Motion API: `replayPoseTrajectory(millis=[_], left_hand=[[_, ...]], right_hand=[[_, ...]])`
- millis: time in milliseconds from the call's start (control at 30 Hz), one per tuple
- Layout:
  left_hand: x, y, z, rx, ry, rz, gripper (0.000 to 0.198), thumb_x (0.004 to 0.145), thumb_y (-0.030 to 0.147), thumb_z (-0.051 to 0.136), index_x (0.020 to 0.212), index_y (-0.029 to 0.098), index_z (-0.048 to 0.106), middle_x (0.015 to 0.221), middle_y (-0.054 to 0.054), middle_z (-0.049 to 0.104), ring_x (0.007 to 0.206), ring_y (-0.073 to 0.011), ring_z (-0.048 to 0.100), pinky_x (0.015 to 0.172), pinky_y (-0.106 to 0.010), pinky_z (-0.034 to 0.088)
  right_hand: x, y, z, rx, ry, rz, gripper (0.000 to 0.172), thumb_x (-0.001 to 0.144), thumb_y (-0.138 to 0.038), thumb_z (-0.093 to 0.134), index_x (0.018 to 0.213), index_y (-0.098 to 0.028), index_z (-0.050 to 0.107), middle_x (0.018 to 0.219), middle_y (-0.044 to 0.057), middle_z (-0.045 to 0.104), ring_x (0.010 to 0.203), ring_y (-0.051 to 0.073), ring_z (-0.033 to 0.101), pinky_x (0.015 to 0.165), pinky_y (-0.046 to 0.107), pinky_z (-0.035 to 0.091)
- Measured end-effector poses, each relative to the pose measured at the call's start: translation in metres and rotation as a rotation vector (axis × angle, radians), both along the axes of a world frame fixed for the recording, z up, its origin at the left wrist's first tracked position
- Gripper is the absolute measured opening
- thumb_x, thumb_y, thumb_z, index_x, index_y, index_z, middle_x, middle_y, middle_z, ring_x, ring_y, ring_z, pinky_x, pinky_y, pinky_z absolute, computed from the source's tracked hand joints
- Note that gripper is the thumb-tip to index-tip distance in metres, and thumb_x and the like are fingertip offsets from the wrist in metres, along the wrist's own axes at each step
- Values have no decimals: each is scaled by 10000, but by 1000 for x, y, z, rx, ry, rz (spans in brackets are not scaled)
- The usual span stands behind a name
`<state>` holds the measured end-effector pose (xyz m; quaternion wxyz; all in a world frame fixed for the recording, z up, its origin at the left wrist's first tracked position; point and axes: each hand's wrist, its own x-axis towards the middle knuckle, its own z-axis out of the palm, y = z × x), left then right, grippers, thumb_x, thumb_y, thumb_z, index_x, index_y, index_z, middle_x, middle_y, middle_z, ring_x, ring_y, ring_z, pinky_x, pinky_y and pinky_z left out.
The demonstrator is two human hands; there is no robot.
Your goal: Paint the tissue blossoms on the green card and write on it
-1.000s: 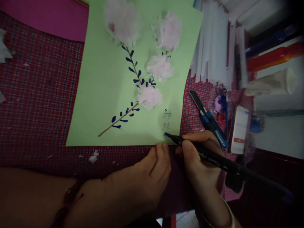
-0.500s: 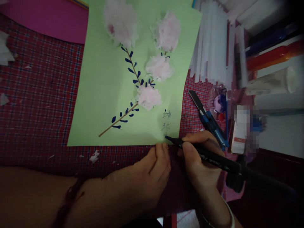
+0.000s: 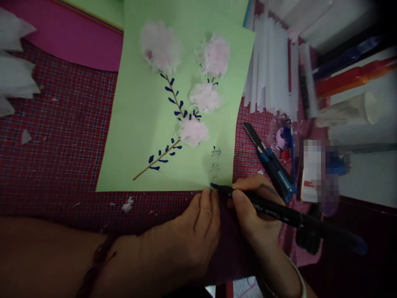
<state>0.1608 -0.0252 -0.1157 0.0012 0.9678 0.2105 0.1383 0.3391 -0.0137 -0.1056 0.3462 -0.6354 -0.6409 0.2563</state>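
My right hand is closed around a black marker, held slantwise with its dark blue tip near the lower right edge of a light green sheet of paper. Just above the tip runs a column of small handwritten characters, the lowest one partial. My left hand lies flat, fingers together and stretched out, fingertips at the sheet's bottom edge. On the sheet are fluffy pale pink tissue flowers along a brown stem with dark blue painted leaves.
Right of the sheet lie a blue and black utility knife, white paper strips and a clear plastic piece holding small balls. A paper cup lies farther right. Pink paper and white scraps rest on the checked cloth.
The marker tip has shifted slightly left and down, and more of the lowest character shows. My left hand stays at the sheet's bottom edge. The view has tilted, showing more of the far side.
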Motion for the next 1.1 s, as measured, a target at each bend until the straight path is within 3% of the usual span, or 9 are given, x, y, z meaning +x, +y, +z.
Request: replayPoseTrajectory(millis=[333, 467, 933, 1100], left_hand=[[-8, 8, 9, 56, 128, -106, 448, 942, 262, 407, 1257, -8, 575, 1266, -235, 606, 1136, -326, 610, 975, -415, 487], [-7, 4, 2, 71, 90, -65, 420, 938, 242, 408, 1232, -5, 580, 1244, -244, 613, 1134, -341, 609, 953, -421, 491], [-5, 0, -8, 107, 63, -54, 401, 933, 231, 430, 1223, -10, 565, 1264, -282, 584, 1151, -364, 598, 980, -446, 450], [-5, 0, -9, 104, 70, -52, 397, 936, 226, 420, 1226, -4, 564, 1268, -275, 585, 1153, -356, 599, 983, -441, 447]], right_hand=[[0, 2, 0, 4, 41, -39, 116, 770, -148, 594, 678, -215, 573, 598, -46, 567, 474, 88, 526, 450, 215, 427], [1, 2, -3, 48, 57, -127, 116, 778, -158, 606, 681, -215, 578, 608, -36, 563, 493, 97, 513, 477, 237, 421], [-7, 6, -3, -36, 201, -76, 158, 764, -166, 567, 613, -211, 548, 572, -39, 513, 480, 94, 473, 461, 235, 388], [-8, 7, -2, -37, 191, -133, 160, 774, -199, 570, 618, -210, 539, 559, -40, 507, 522, 107, 509, 510, 245, 424]])
